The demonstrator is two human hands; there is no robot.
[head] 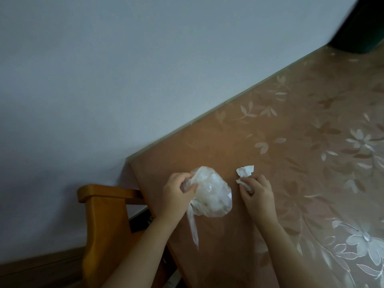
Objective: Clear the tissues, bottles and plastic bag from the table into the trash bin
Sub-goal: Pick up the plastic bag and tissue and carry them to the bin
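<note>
The scene is dim, with a cool bluish cast over the plain pale wall [104, 69]. Soft glare brightens the white flowers on the glossy brown floral table cover [228, 138] toward its near right edge. The dark green object [361, 26] at the table's far corner is smeared by blur. The whole view tilts and is slightly soft.

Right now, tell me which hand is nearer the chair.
Left. The left hand grips the bag beside the chair; the right hand, pinching a tissue, is farther off, beyond the bag.

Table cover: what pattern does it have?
The table cover shows pale flowers and leaves on brown; head view.
</note>
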